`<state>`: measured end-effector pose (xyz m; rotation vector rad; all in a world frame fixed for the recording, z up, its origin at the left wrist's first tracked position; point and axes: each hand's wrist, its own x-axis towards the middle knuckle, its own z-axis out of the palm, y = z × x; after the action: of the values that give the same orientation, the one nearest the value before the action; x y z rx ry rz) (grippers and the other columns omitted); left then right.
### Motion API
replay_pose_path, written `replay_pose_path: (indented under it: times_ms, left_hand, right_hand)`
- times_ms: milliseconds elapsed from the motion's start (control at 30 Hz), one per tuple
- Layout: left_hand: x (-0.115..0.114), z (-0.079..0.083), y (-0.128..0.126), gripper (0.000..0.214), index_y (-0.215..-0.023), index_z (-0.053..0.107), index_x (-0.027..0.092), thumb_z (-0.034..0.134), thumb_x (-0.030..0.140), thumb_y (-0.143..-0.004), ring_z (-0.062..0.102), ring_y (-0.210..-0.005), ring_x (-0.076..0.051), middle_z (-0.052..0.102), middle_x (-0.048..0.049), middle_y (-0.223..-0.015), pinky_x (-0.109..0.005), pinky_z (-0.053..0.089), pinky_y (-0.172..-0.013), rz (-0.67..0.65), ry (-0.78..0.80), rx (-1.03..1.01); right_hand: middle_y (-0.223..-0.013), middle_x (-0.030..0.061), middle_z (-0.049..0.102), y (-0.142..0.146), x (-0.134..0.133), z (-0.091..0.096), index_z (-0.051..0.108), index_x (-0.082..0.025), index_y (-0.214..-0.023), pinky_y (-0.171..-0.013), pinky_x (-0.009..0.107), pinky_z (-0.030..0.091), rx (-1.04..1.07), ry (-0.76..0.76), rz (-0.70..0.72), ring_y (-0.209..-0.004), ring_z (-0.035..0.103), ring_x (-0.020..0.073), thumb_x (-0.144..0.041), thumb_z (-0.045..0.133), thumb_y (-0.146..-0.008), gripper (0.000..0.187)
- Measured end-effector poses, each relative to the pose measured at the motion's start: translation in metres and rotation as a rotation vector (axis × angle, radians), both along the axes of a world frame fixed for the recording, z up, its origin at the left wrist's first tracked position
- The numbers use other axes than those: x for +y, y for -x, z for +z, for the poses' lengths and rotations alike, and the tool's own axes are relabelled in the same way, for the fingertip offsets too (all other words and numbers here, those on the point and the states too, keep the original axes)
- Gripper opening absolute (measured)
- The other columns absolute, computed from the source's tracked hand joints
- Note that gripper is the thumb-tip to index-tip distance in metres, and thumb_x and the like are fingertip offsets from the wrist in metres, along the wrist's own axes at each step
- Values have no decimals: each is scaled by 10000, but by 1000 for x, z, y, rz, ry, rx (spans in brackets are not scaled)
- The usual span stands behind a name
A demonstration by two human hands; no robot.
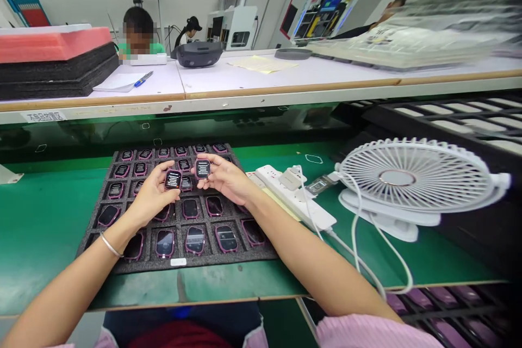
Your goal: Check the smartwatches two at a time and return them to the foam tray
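Note:
My left hand (pixel 157 191) pinches a smartwatch (pixel 173 179) by its edges, its lit screen showing lines of white text. Beside it, my right hand (pixel 224 178) grips a second smartwatch (pixel 202 168), also lit with text. Both are held just above a dark grey foam tray (pixel 153 265) on the green bench. Rows of similar purple-framed watch bodies sit in its compartments. Text glows on several in the far rows, such as this watch (pixel 115 190); the near ones, like this watch (pixel 194 240), have dark screens. My hands hide part of the middle rows.
Right of the tray lie a white power strip (pixel 293 196) with cables and a white fan (pixel 416 176). A raised shelf (pixel 244 84) crosses behind, bearing foam stacks (pixel 53 60) and a black case (pixel 199 54). More trays (pixel 460 119) stand at right. Other people sit beyond.

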<state>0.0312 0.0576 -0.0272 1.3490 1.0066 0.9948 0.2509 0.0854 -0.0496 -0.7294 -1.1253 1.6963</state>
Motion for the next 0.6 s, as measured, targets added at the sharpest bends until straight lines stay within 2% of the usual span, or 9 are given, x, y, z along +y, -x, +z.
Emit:
replay_pose_path:
  times_ms: [133, 200, 267, 333, 400, 467, 533, 600]
  left_hand:
    - [18, 1, -24, 577, -1259, 459, 192, 685, 187, -729, 688, -690, -136, 624, -38, -1025, -325, 578, -689, -165, -25, 116]
    - [30, -3, -43, 486, -1218, 486, 179, 668, 209, -768, 685, -735, -162, 635, -41, -978, -363, 577, -733, -207, -142, 304]
    - [41, -11, -61, 437, -1179, 536, 167, 689, 242, -777, 663, -827, -203, 642, -58, -963, -405, 556, -812, -202, -323, 556]
    - [50, -21, -75, 426, -1132, 599, 161, 739, 264, -743, 617, -978, -267, 630, -88, -1011, -464, 498, -931, -173, -448, 720]
    - [58, -30, -82, 417, -1095, 648, 166, 771, 272, -711, 546, -1092, -327, 605, -111, -1065, -520, 423, -1009, -148, -483, 780]
    - [63, -34, -83, 412, -1097, 677, 183, 775, 296, -713, 508, -1114, -356, 591, -114, -1066, -553, 392, -1016, -132, -497, 838]
    - [60, -27, -81, 434, -1127, 691, 197, 779, 331, -724, 505, -1107, -367, 593, -114, -1057, -567, 390, -1004, -131, -514, 892]
    - [45, -6, -77, 436, -1152, 700, 208, 772, 356, -748, 525, -1102, -365, 609, -114, -1057, -564, 397, -1004, -155, -563, 885]
  right_hand:
    - [-994, 19, 709, -46, 4, -5, 486, -235, -1263, -625, 263, 543, -158, -52, -60, -667, 699, 124, -66, 733, -676, 659]
    - [-926, 3, 679, -66, 5, -10, 505, -215, -1219, -616, 277, 539, -288, -91, -84, -642, 681, 127, -72, 734, -680, 603]
    - [-854, -15, 640, -81, 5, -15, 531, -199, -1182, -604, 282, 526, -428, -154, -84, -629, 645, 126, -105, 723, -705, 523]
    - [-820, -20, 604, -90, 6, -19, 558, -189, -1178, -625, 295, 523, -582, -250, -83, -651, 607, 133, -157, 711, -736, 468]
    - [-865, 0, 577, -93, 7, -23, 593, -182, -1186, -698, 338, 540, -760, -376, -114, -708, 584, 149, -202, 709, -753, 448]
    - [-965, 34, 546, -94, 10, -26, 627, -181, -1198, -813, 397, 548, -917, -491, -148, -794, 588, 173, -220, 714, -755, 453]
    - [-1094, 70, 510, -93, 13, -30, 627, -189, -1250, -944, 443, 522, -995, -560, -139, -936, 599, 207, -220, 715, -759, 500]
    - [-1209, 92, 475, -94, 15, -34, 563, -211, -1358, -1026, 467, 485, -1008, -585, -113, -1055, 587, 230, -233, 713, -772, 605]
